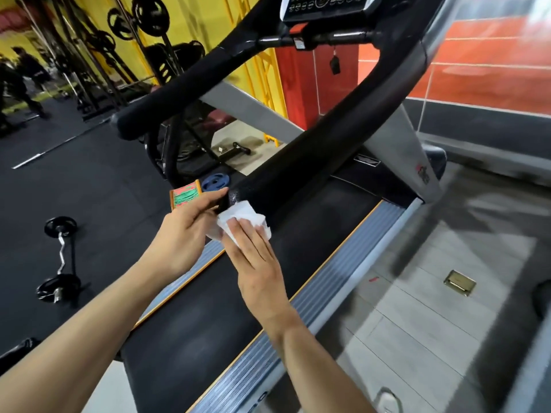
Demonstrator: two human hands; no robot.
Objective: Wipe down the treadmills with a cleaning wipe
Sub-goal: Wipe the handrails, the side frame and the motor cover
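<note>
At the near rail's point(313, 150) end, right hand point(256, 263) presses the wipe point(244, 217) flat-fingered; left hand point(182, 231) clutches a packet point(185, 197). Far rail point(185, 81), console point(325, 7) probably left.

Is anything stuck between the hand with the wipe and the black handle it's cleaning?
Nothing visible. The right hand presses the white wipe straight onto the end of the black handrail. The left hand holds a wipe packet just beside it.
</note>
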